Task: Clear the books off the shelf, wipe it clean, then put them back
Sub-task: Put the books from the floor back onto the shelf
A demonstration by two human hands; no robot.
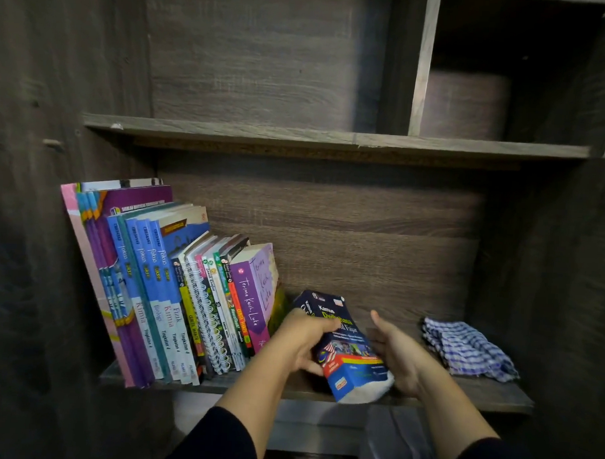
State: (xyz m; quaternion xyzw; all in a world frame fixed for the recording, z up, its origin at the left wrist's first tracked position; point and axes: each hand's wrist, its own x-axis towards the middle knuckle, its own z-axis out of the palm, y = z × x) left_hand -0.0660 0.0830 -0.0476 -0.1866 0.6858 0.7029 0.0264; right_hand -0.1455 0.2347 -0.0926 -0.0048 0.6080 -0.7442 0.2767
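Observation:
A row of upright books (pixel 175 293) leans against the left wall of the dark wooden shelf (pixel 487 395). A thick dark blue dictionary (pixel 342 337) lies tilted on the shelf board to the right of the row. My left hand (pixel 307 342) grips its left side, thumb over the cover. My right hand (pixel 396 352) rests against its right edge with fingers spread. A blue and white checked cloth (pixel 468 348) lies crumpled at the right end of the board.
An upper shelf board (pixel 331 137) runs above, with a vertical divider (pixel 423 62) at the right. Dark side panels close in both sides. A lower compartment shows dimly below the board's front edge.

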